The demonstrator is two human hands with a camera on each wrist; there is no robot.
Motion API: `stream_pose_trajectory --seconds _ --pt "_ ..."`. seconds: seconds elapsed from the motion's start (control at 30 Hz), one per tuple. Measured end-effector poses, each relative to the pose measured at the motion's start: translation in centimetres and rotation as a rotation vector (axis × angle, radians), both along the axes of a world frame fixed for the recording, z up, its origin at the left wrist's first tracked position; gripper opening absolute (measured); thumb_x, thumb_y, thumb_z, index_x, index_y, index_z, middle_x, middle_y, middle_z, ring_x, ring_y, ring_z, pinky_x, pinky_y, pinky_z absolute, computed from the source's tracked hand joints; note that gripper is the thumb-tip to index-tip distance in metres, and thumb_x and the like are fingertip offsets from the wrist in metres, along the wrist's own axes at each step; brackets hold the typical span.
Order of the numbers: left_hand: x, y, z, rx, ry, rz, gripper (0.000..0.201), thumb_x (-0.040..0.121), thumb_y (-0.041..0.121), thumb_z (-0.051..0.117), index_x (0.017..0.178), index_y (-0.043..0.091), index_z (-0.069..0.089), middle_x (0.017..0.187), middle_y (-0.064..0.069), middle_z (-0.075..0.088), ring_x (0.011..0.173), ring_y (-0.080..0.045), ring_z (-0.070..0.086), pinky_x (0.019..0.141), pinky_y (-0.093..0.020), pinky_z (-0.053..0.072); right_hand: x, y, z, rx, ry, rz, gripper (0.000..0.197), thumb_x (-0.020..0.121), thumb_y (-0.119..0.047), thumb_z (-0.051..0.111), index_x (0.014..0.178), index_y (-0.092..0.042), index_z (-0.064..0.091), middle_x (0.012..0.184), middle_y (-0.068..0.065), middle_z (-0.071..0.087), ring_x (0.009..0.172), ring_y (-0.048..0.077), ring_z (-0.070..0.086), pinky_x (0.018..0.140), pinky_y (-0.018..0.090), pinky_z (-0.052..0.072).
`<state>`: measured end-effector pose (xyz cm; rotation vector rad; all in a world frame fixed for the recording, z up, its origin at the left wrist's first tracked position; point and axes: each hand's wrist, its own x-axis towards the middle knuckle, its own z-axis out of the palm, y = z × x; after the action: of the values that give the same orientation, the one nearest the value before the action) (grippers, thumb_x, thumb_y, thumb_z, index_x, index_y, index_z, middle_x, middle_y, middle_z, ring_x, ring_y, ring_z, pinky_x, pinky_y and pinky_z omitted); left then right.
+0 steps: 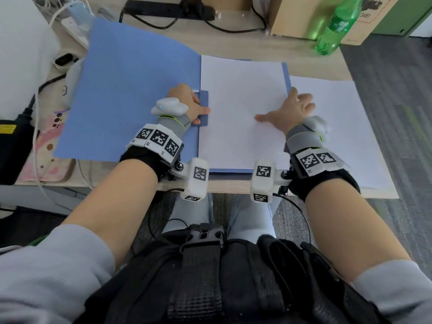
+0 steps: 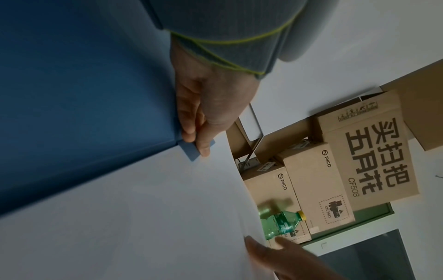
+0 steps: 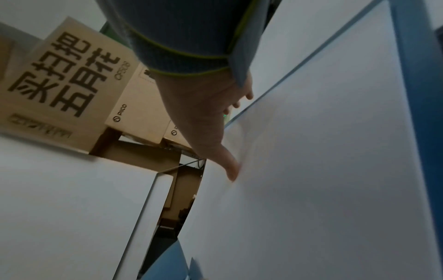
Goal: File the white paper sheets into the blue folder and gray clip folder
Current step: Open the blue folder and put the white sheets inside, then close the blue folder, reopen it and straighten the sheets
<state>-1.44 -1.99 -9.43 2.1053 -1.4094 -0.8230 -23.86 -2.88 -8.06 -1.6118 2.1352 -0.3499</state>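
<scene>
The blue folder (image 1: 126,90) lies open on the desk. A stack of white sheets (image 1: 240,101) rests on its right half. My left hand (image 1: 191,104) is at the spine and pinches the folder's small blue flap (image 1: 203,108) between thumb and fingers; the left wrist view shows the flap (image 2: 189,151) held in that hand (image 2: 203,117). My right hand (image 1: 289,108) is spread flat, its thumb pressing on the sheets and its fingers at their right edge. The right wrist view shows this hand (image 3: 203,117) on the paper (image 3: 311,170). More white sheets (image 1: 339,127) lie to the right. No gray clip folder is in view.
A green bottle (image 1: 334,26) and a cardboard box (image 1: 294,15) stand at the back right. A black power strip (image 1: 163,8) with cables runs along the back. A black charger (image 1: 14,146) and cables crowd the left side. The desk's front edge (image 1: 222,183) is close to my wrists.
</scene>
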Motion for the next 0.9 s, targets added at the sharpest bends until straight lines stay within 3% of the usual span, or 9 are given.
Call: stream_pose_trajectory --seconds 0.07,0.17,0.33,0.43,0.5,0.6,0.67,0.8,0.9 --pt "0.0 0.1 -0.1 -0.009 -0.019 -0.011 0.031 0.076 0.032 0.076 0.096 0.012 0.064 0.069 -0.012 0.068 0.026 0.003 0.049 0.079 -0.028 0.057 0.8 0.2 0.2 -0.048 0.09 0.137 0.092 0.069 -0.033 0.078 0.145 -0.024 0.027 0.151 0.007 0.015 0.137 0.032 0.018 0.107 0.044 0.027" --pt "-0.3 0.5 0.3 -0.035 -0.046 -0.032 0.027 0.077 0.032 0.075 0.092 0.016 0.06 0.07 -0.011 0.069 0.033 -0.001 0.054 0.073 -0.026 0.056 2.8 0.9 0.2 -0.104 -0.026 0.554 0.065 0.079 -0.006 0.064 0.137 -0.027 0.046 0.151 0.001 0.028 0.135 0.028 0.029 0.108 0.042 0.032" --pt "-0.6 1.6 1.1 -0.063 -0.093 -0.073 0.011 0.08 0.019 0.071 0.085 0.017 0.06 0.065 -0.005 0.064 0.063 -0.025 0.068 0.048 -0.018 0.051 6.2 2.5 -0.4 -0.012 0.137 0.875 0.067 0.088 -0.007 0.046 0.144 -0.042 0.031 0.155 -0.014 0.024 0.141 0.022 0.022 0.11 0.044 0.019" --pt "-0.3 2.6 0.9 -0.098 -0.044 -0.107 0.014 0.08 0.003 0.063 0.092 0.008 0.067 0.084 -0.014 0.069 0.078 -0.025 0.069 0.074 -0.034 0.058 6.6 3.0 -1.0 -0.01 0.183 0.889 0.061 0.091 -0.014 0.044 0.144 -0.04 0.031 0.157 -0.015 0.02 0.144 0.022 0.016 0.114 0.043 0.014" --pt "-0.1 3.3 1.1 -0.151 0.01 -0.099 0.02 0.078 -0.003 0.059 0.095 0.004 0.067 0.085 -0.014 0.066 0.083 -0.029 0.068 0.079 -0.039 0.058 6.7 3.0 -1.3 -0.01 0.186 0.88 0.058 0.091 -0.018 0.046 0.144 -0.037 0.032 0.158 -0.014 0.018 0.144 0.023 0.016 0.116 0.043 0.013" --pt "1.5 5.0 2.2 -0.275 -0.046 0.021 0.027 0.078 -0.002 0.052 0.099 0.006 0.067 0.096 -0.012 0.069 0.086 -0.025 0.064 0.078 -0.022 0.05 7.3 3.4 -1.5 -0.001 0.171 0.853 0.055 0.092 -0.019 0.046 0.144 -0.034 0.035 0.158 -0.012 0.017 0.145 0.025 0.015 0.118 0.048 0.011" --pt "3.2 6.2 3.2 -0.348 -0.105 0.127 0.031 0.079 0.002 0.052 0.106 0.007 0.065 0.111 -0.011 0.065 0.101 -0.024 0.06 0.082 -0.023 0.043 7.6 3.8 -1.5 -0.012 0.181 0.84 0.052 0.093 -0.017 0.045 0.143 -0.03 0.038 0.158 -0.01 0.017 0.143 0.027 0.016 0.117 0.049 0.013" --pt "6.5 9.6 4.2 -0.242 -0.424 0.389 0.041 0.081 0.022 0.056 0.122 0.021 0.053 0.14 -0.009 0.041 0.141 -0.031 0.022 0.112 -0.049 0.021 8.6 4.8 -1.1 -0.028 0.193 0.813 0.045 0.094 -0.017 0.045 0.139 -0.018 0.043 0.155 -0.007 0.025 0.139 0.029 0.021 0.114 0.045 0.021" --pt "8.7 11.1 3.8 -0.068 -0.396 0.536 0.056 0.079 0.031 0.054 0.131 0.019 0.039 0.15 -0.014 0.027 0.145 -0.041 0.004 0.114 -0.062 0.002 9.1 5.1 -0.8 0.011 0.156 0.787 0.045 0.094 -0.018 0.047 0.138 -0.012 0.044 0.154 -0.004 0.027 0.138 0.031 0.022 0.114 0.043 0.024"
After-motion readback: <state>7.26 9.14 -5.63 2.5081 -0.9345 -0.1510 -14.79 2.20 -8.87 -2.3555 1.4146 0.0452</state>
